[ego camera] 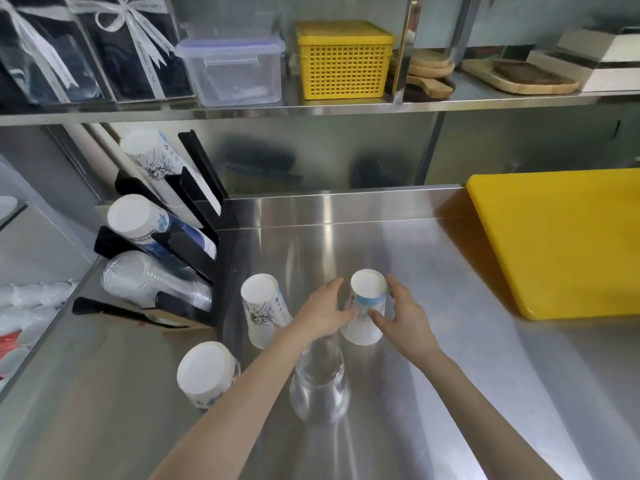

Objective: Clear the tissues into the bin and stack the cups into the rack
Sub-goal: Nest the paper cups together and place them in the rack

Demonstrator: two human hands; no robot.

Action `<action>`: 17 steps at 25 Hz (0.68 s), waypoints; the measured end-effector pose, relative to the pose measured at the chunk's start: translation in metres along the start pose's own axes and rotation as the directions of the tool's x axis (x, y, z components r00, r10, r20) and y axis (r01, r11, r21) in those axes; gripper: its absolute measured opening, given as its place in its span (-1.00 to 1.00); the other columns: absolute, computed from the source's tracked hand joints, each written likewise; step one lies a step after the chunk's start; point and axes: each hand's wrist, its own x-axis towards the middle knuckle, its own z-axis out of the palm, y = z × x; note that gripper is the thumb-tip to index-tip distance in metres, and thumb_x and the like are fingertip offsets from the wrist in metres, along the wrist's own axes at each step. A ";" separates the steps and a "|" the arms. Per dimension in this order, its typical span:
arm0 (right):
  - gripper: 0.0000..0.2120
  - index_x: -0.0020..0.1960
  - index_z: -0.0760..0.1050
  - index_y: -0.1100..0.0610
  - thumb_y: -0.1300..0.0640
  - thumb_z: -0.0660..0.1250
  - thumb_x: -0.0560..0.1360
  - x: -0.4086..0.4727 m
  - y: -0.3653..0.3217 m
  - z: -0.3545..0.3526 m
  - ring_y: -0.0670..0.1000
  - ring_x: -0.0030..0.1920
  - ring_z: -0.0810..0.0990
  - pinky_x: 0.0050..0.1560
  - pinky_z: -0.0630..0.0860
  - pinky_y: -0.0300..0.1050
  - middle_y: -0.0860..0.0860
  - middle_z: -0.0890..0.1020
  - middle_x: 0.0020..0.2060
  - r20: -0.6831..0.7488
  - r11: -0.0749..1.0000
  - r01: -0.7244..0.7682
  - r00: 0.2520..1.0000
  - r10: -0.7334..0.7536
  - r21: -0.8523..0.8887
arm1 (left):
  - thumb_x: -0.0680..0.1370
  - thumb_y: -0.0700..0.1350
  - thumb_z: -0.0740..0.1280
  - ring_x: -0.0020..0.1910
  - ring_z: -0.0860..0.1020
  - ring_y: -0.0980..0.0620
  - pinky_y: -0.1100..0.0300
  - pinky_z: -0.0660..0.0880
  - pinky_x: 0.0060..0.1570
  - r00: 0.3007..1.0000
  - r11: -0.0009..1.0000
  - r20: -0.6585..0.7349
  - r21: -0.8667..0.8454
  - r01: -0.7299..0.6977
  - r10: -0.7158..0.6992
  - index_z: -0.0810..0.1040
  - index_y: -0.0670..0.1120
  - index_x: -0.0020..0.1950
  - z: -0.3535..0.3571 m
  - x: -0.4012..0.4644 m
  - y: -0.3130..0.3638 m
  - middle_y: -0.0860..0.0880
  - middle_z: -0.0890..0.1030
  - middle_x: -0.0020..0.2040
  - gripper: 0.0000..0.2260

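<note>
An upside-down white paper cup with a blue band (366, 299) stands on the steel counter, and both hands grip it: my left hand (323, 311) on its left side, my right hand (403, 317) on its right. Left of it stands another inverted paper cup with a dark drawing (261, 308). A third inverted paper cup (206, 372) stands nearer, at the lower left. An inverted clear plastic cup (320, 386) stands under my left forearm. The black cup rack (194, 237) at the left holds tilted stacks of paper cups (138, 220) and clear cups (149, 278). No tissues or bin show.
A thick yellow cutting board (561, 237) lies on the counter (433, 375) at the right. The shelf above carries a yellow basket (343, 60), a clear lidded box (232, 71), ribboned dark packages and wooden boards. White plastic lids lie beyond the counter's left edge.
</note>
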 end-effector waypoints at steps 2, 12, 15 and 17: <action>-0.37 0.41 0.13 0.13 0.20 0.34 0.43 0.008 0.004 0.004 0.09 0.33 0.38 0.25 0.32 -0.16 0.09 0.36 0.38 0.018 1.000 -0.005 1.000 0.005 0.025 | 0.50 -0.07 0.29 0.36 0.35 -0.12 0.08 0.30 0.32 1.000 0.999 0.003 -0.035 -0.021 0.021 0.15 -0.12 0.43 0.004 0.006 0.001 -0.11 0.30 0.45 -0.44; -0.49 0.29 0.32 0.11 0.22 0.39 0.39 0.010 -0.011 -0.010 -0.01 0.15 0.50 0.10 0.38 -0.24 0.06 0.52 0.23 -0.117 0.988 0.033 0.993 -0.015 0.151 | 0.48 -0.14 0.32 0.28 0.43 -0.09 0.11 0.36 0.23 0.985 0.986 -0.105 -0.079 -0.145 0.137 0.32 -0.11 0.34 -0.009 0.002 0.011 -0.11 0.48 0.31 -0.56; -0.50 0.30 0.31 0.08 0.17 0.39 0.40 0.008 -0.040 -0.022 -0.13 0.07 0.43 0.04 0.37 -0.30 0.03 0.51 0.24 -0.156 0.984 0.114 0.984 -0.092 0.136 | 0.47 -0.11 0.34 0.27 0.43 -0.09 0.10 0.36 0.23 0.964 0.980 -0.195 -0.044 -0.193 0.181 0.31 -0.08 0.34 -0.033 -0.011 0.024 -0.10 0.46 0.32 -0.53; -0.49 0.30 0.31 0.06 0.13 0.40 0.40 0.007 -0.065 -0.028 -0.15 0.08 0.42 0.05 0.37 -0.33 0.00 0.51 0.25 -0.177 0.974 0.161 0.975 -0.132 0.160 | 0.45 -0.08 0.36 0.28 0.42 -0.08 0.08 0.35 0.26 0.934 0.974 -0.292 -0.037 -0.225 0.205 0.31 -0.07 0.34 -0.053 -0.024 0.031 -0.09 0.43 0.33 -0.51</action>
